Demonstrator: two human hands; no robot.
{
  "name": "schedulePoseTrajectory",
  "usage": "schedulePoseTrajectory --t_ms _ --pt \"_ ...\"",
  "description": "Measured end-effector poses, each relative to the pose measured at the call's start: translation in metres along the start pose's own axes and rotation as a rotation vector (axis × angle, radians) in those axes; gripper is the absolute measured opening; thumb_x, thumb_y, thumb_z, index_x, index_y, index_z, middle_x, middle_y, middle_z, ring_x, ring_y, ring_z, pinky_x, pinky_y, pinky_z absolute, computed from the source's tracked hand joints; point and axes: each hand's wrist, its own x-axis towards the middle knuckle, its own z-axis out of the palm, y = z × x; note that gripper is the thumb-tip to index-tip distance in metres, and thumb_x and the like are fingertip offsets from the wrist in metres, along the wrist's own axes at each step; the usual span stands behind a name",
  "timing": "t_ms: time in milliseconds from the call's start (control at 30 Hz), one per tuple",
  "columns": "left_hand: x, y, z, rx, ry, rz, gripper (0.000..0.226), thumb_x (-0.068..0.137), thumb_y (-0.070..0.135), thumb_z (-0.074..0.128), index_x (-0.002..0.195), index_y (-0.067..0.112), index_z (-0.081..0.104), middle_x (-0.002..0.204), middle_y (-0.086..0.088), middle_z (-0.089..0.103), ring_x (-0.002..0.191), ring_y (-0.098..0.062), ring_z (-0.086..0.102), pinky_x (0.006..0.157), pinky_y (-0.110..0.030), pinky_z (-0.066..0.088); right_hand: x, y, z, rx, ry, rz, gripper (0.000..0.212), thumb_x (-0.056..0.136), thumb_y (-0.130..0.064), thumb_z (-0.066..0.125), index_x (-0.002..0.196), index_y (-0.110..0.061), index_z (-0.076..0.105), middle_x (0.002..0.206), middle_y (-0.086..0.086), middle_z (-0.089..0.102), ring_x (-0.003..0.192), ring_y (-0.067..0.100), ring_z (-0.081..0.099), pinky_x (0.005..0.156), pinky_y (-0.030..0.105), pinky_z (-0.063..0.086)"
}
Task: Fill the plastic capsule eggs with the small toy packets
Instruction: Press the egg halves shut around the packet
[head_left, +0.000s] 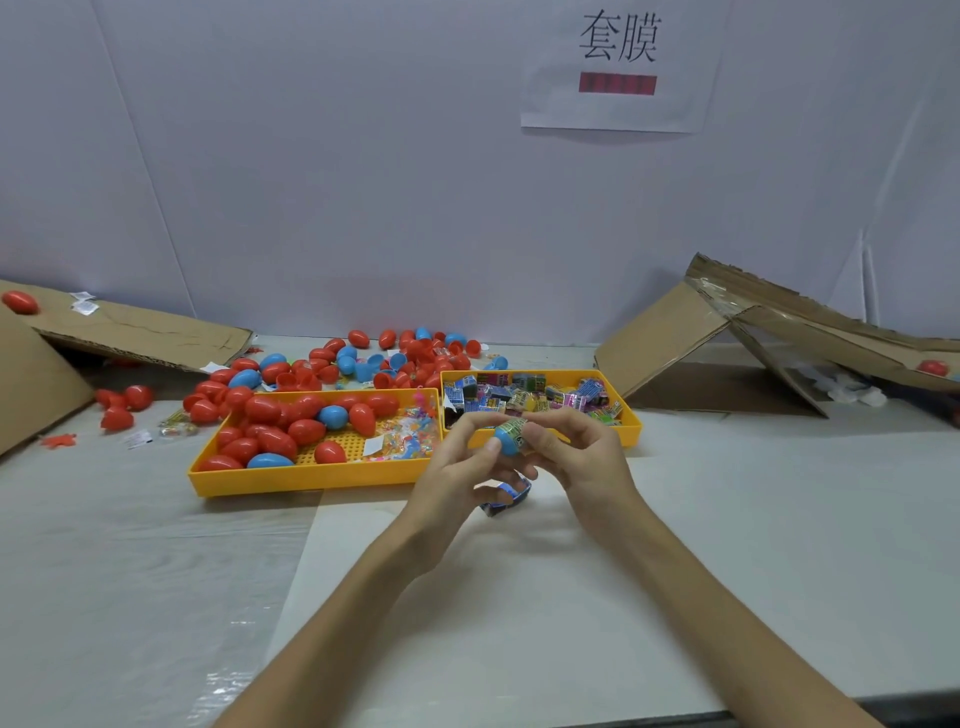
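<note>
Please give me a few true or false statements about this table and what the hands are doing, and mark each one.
1. The left hand and right hand together hold a blue capsule half with a packet at its mouth. True.
2. The right tray holds red eggs. False: it holds small packets; the eggs are in the left tray.
3. The eggs in the left tray are all blue. False: most are red eggs, with a few blue eggs.
4. A second packet shows just below the hands. True.
</note>
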Motion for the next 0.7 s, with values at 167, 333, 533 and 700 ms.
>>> schedulePoseTrajectory --t_ms 167,333,533,700 --pt "-0.0027 -0.0013 0.0044 0.013 -0.05 -0.026 0.025 0.111 0.025 0.034 0.127 0.017 0.052 0.09 -0.016 0.072 0.082 -0.025 0.063 0.069 -0.03 0.048 0.0008 0.0019 -0.0014 0.02 0.009 -0.022 0.023 0.062 -0.033 0.085 0.074 -0.016 0.077 0.09 0.012 0.072 0.085 0.028 0.071 0.075 0.033 0.059" --pt "-0.003 -0.0008 0.0066 0.052 -0.062 -0.044 0.03 0.111 0.028 0.03 0.13 0.017 0.051 0.091 -0.013 0.073 0.082 -0.023 0.064 0.07 -0.031 0.05 0.0017 0.0035 -0.0029 0.03 0.008 -0.042 0.016 0.067 -0.027 0.084 0.072 -0.013 0.077 0.083 0.01 0.072 0.08 0.024 0.072 0.071 0.03 0.058" --pt "-0.0022 -0.0021 0.0064 0.036 -0.047 -0.044 0.03 0.111 0.027 0.03 0.13 0.018 0.051 0.09 -0.014 0.071 0.08 -0.024 0.064 0.068 -0.031 0.049 0.0011 0.0041 -0.0024 -0.021 0.009 -0.04 0.01 0.074 -0.026 0.081 0.077 -0.018 0.077 0.086 0.008 0.073 0.083 0.025 0.072 0.072 0.031 0.058" --pt "0.0018 -0.0012 0.0017 0.081 0.081 0.043 0.028 0.11 0.02 0.036 0.119 0.019 0.062 0.079 -0.006 0.062 0.075 -0.017 0.058 0.068 -0.031 0.05 0.0012 0.0041 0.0018 -0.033 -0.058 0.049 0.028 0.08 -0.033 0.079 0.107 -0.023 0.076 0.109 0.012 0.072 0.093 0.03 0.072 0.077 0.037 0.057"
